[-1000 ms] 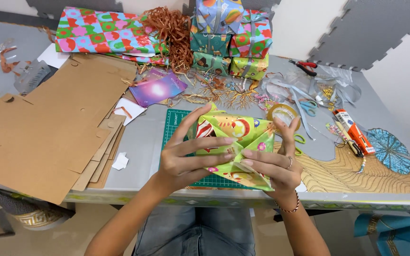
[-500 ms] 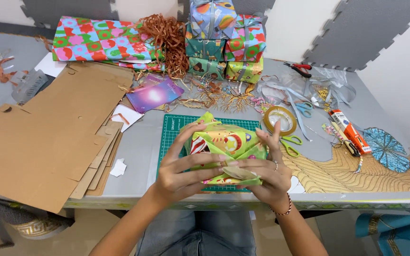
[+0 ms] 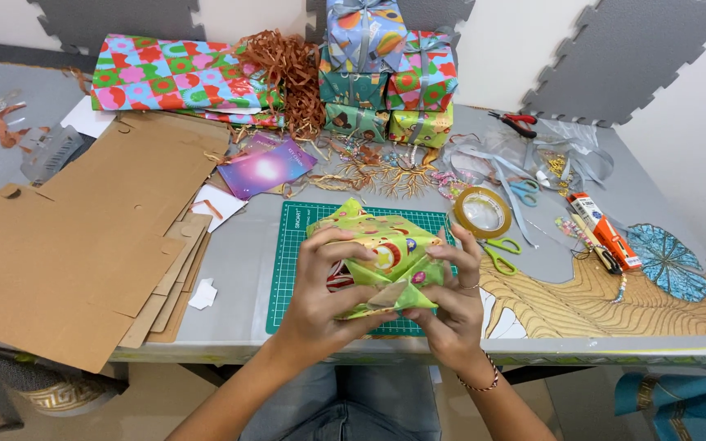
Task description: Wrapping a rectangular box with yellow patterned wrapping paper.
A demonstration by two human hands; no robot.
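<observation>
Right now I see the green wrapped parcel (image 3: 382, 260) held above the green cutting mat (image 3: 288, 269), my left hand (image 3: 320, 294) and right hand (image 3: 451, 302) both clasped around it, tape roll (image 3: 482, 212) just beside.

Bright, even light; sharp, slightly bowed edges.

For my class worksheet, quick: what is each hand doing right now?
Left hand: closed on the green wrapped parcel, fingers over its left side.
Right hand: closed on the same parcel, pinching a paper fold.
</observation>
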